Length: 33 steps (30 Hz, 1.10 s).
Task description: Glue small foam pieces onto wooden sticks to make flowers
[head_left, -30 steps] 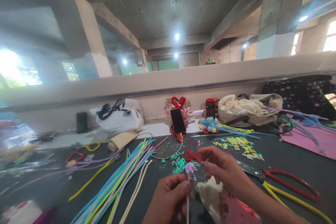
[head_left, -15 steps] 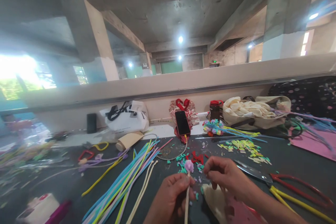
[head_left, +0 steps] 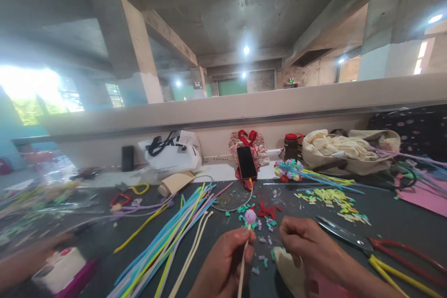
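Note:
My left hand [head_left: 226,258] pinches a cream pipe-cleaner stem [head_left: 242,270] just below its fluffy lilac ball [head_left: 250,216]; the stem stands nearly upright. To the right of it, my right hand [head_left: 309,244] is apart from the stem, its fingers curled closed. Whatever they hold, if anything, is hidden. Small teal pieces [head_left: 244,208] and lilac cut pieces [head_left: 262,240] are scattered around the ball. Behind these lie red scraps [head_left: 267,209]. A cream cloth-like piece [head_left: 288,270] is partly beneath my right hand.
Long coloured pipe cleaners [head_left: 164,242] lie at left, large scissors [head_left: 365,247] at right. Yellow pieces [head_left: 331,200], a phone [head_left: 246,163] and a flower bunch [head_left: 288,170] are farther back. Another person's blurred arm [head_left: 31,256] reaches in beside a white box [head_left: 61,270].
My right hand has drawn right, away from the lilac ball, and its fingers have curled tighter. The stem now leans slightly. Another person's arm has come in at the left.

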Motion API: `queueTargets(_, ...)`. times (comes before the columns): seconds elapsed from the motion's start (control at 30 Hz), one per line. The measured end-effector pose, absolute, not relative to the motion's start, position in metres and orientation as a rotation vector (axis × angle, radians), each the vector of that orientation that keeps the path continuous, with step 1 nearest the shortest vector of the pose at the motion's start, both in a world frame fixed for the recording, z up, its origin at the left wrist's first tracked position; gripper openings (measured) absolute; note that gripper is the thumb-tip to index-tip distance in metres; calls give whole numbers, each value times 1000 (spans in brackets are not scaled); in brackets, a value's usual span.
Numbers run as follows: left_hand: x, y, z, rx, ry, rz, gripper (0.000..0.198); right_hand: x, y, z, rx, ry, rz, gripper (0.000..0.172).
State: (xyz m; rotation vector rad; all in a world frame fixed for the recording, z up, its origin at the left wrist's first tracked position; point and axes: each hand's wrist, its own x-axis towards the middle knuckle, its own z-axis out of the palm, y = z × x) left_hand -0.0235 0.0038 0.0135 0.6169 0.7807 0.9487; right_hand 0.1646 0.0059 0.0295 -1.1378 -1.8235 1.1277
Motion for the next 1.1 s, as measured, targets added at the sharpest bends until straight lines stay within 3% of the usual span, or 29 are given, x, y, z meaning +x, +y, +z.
queueTargets(0.37,-30,11,9,550,498,825,14,162,11,11,-1264,-1889,1082,19)
queueTargets(0.57,-30,8,14,546,501,809,15,161,10,18,-1185,-2044,735,14)
queueTargets(0.83,-30,9,5,629,482,787,17,163,5,25,-1121,-1890,1103,19)
queueTargets(1.1,-43,8,27,666,610,971,15,165,8,22,-1305,-2037,853,26)
